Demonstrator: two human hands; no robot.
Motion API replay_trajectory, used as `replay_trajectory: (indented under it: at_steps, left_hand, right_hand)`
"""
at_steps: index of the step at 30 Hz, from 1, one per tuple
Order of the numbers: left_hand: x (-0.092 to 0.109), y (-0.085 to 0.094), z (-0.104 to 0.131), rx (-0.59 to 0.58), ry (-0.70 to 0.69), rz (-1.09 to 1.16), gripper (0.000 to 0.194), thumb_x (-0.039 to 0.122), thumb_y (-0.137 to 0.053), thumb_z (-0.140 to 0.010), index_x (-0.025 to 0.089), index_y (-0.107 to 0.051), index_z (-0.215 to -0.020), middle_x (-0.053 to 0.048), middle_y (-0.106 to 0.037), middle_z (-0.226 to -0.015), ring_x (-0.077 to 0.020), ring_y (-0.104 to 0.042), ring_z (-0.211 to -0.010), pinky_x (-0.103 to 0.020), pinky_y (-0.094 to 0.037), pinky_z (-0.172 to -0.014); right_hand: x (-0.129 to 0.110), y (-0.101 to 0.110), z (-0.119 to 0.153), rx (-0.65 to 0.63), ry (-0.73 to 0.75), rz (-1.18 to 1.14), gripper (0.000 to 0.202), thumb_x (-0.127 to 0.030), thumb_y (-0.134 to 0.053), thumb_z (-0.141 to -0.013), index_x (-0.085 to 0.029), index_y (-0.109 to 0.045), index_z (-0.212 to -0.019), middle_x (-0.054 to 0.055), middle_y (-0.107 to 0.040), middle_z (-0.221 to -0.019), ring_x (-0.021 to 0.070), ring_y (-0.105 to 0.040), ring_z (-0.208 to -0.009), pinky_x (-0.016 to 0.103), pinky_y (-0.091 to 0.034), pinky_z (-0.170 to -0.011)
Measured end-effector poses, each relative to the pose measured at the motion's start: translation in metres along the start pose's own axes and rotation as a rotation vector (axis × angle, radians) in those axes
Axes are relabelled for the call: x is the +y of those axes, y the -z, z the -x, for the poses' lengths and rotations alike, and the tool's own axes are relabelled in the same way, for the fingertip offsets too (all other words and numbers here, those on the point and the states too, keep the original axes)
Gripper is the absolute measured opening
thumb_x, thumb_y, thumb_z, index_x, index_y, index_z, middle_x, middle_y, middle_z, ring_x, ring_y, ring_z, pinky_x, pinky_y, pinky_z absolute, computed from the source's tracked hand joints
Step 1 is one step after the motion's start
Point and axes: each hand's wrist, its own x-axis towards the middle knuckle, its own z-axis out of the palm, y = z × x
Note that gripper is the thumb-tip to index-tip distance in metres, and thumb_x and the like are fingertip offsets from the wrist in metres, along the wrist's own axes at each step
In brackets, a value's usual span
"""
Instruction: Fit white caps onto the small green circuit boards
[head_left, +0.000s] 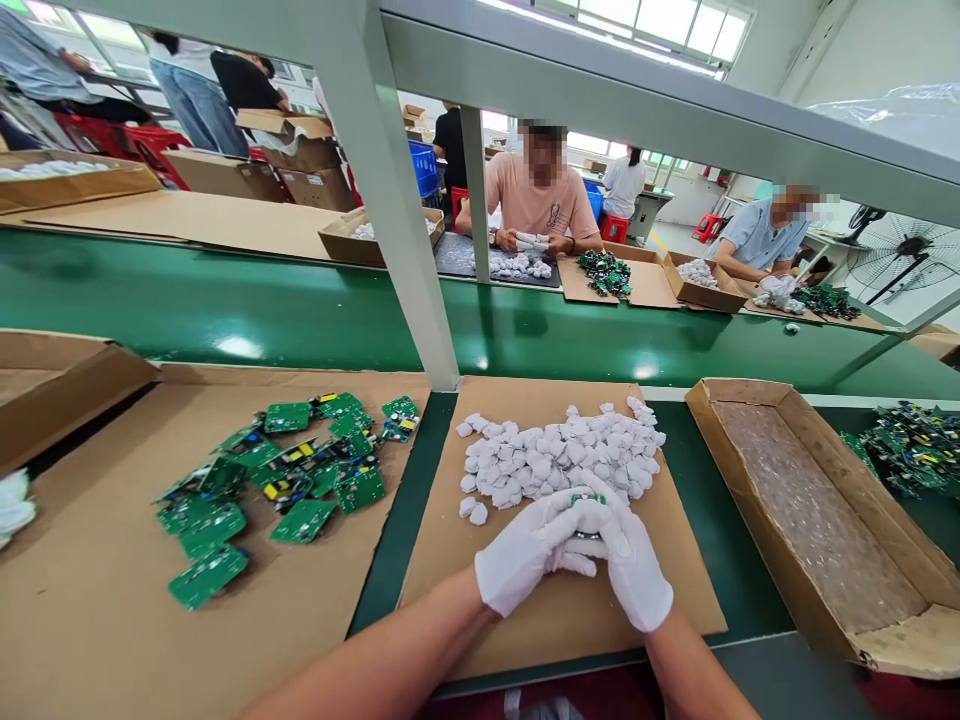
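Observation:
In white gloves, my left hand [525, 550] and my right hand [631, 562] meet at the near edge of a pile of small white pieces [547, 455]. Between them, both hands' closed fingers grip a small part with a green circuit board [588, 499]. Its green edge shows at the top, and a dark, shiny strip shows lower down. The fingers hide the rest of it. Beneath my hands lies a brown cardboard sheet [469, 570], which also bears the white pile.
Green circuit boards [300, 470] lie scattered on a left cardboard sheet [90, 600]. A shallow cardboard box [817, 520] stands right, beside more boards [915, 445]. A grey post [412, 200] rises ahead. Beyond the green belt [315, 320], people sit handling white pieces.

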Motion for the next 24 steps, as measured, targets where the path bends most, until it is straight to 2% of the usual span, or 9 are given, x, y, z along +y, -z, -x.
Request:
replay_trajectory:
  at_steps: [2, 5, 7, 10, 12, 15, 17, 20, 24]
  left_hand:
    - [0.0, 0.0, 0.0, -0.024, -0.016, 0.043, 0.031, 0.036, -0.063, -0.077, 0.017, -0.056, -0.101, -0.005, -0.061, -0.085, -0.0133, -0.063, -0.07, -0.022, -0.05, -0.058]
    - [0.0, 0.0, 0.001, -0.036, -0.061, 0.031, 0.027, 0.037, -0.059, -0.08, 0.015, -0.059, -0.095, -0.004, -0.06, -0.075, -0.0115, -0.06, -0.063, -0.022, -0.049, -0.056]
    - [0.001, 0.0, 0.002, -0.04, -0.078, 0.009, 0.028, 0.04, -0.055, -0.081, 0.014, -0.06, -0.092, -0.005, -0.061, -0.073, -0.0112, -0.059, -0.061, -0.022, -0.049, -0.056]
    - [0.003, 0.0, 0.004, -0.011, -0.072, -0.091, 0.031, 0.04, -0.054, -0.082, 0.013, -0.06, -0.098, -0.008, -0.064, -0.078, -0.013, -0.061, -0.066, -0.02, -0.049, -0.055]
    - [0.005, -0.001, 0.005, -0.007, -0.071, -0.152, 0.033, 0.04, -0.054, -0.083, 0.014, -0.058, -0.104, -0.009, -0.065, -0.082, -0.0149, -0.062, -0.072, -0.02, -0.048, -0.056]
    - [0.005, -0.002, 0.006, -0.033, -0.097, -0.176, 0.039, 0.044, -0.055, -0.081, 0.015, -0.058, -0.106, -0.01, -0.065, -0.084, -0.0158, -0.062, -0.073, -0.022, -0.049, -0.057]
    - [0.005, -0.002, 0.006, -0.028, -0.099, -0.226, 0.037, 0.042, -0.058, -0.079, 0.015, -0.059, -0.104, -0.009, -0.065, -0.083, -0.0153, -0.062, -0.072, -0.021, -0.047, -0.055]
    - [0.005, -0.001, 0.004, -0.023, -0.093, -0.27, 0.035, 0.04, -0.062, -0.077, 0.014, -0.059, -0.101, -0.008, -0.065, -0.081, -0.0148, -0.061, -0.071, -0.021, -0.047, -0.055]
    - [0.005, -0.001, 0.002, 0.021, -0.09, -0.296, 0.035, 0.037, -0.068, -0.071, 0.014, -0.06, -0.097, -0.005, -0.062, -0.073, -0.0138, -0.059, -0.066, -0.019, -0.044, -0.05]
  right_hand:
    - [-0.001, 0.001, 0.002, -0.032, -0.011, 0.011, 0.057, -0.051, -0.04, -0.09, -0.017, -0.04, -0.136, 0.006, -0.067, -0.098, 0.0206, -0.064, -0.087, 0.033, -0.055, -0.076]
    - [-0.002, 0.002, 0.005, -0.015, 0.003, 0.192, 0.06, -0.046, -0.05, -0.086, -0.017, -0.039, -0.137, 0.003, -0.069, -0.083, 0.018, -0.064, -0.071, 0.028, -0.055, -0.064]
    - [-0.004, 0.003, 0.005, 0.007, 0.025, 0.255, 0.056, -0.043, -0.053, -0.085, -0.018, -0.043, -0.134, 0.004, -0.069, -0.091, 0.0187, -0.064, -0.079, 0.028, -0.054, -0.071]
    - [-0.008, 0.005, 0.003, -0.053, 0.044, 0.163, 0.05, -0.042, -0.049, -0.087, -0.02, -0.046, -0.132, 0.006, -0.063, -0.113, 0.021, -0.059, -0.101, 0.03, -0.049, -0.087]
    - [-0.009, 0.007, 0.002, -0.062, 0.039, 0.126, 0.047, -0.042, -0.047, -0.088, -0.02, -0.048, -0.129, 0.006, -0.063, -0.114, 0.0217, -0.057, -0.106, 0.031, -0.048, -0.09]
    - [-0.009, 0.008, 0.001, 0.017, 0.022, 0.172, 0.042, -0.041, -0.048, -0.087, -0.02, -0.055, -0.123, 0.005, -0.069, -0.097, 0.0223, -0.06, -0.1, 0.032, -0.05, -0.086]
    - [-0.009, 0.008, 0.001, 0.023, 0.022, 0.165, 0.041, -0.042, -0.048, -0.087, -0.02, -0.057, -0.121, 0.004, -0.07, -0.09, 0.023, -0.06, -0.1, 0.033, -0.05, -0.086]
    - [-0.008, 0.006, 0.003, -0.002, 0.033, 0.149, 0.043, -0.043, -0.048, -0.087, -0.02, -0.056, -0.123, 0.005, -0.069, -0.097, 0.0227, -0.06, -0.099, 0.033, -0.049, -0.087]
    - [-0.013, 0.011, 0.004, -0.091, 0.045, 0.167, 0.048, -0.045, -0.046, -0.088, -0.022, -0.049, -0.13, 0.005, -0.069, -0.099, 0.019, -0.064, -0.08, 0.031, -0.053, -0.075]
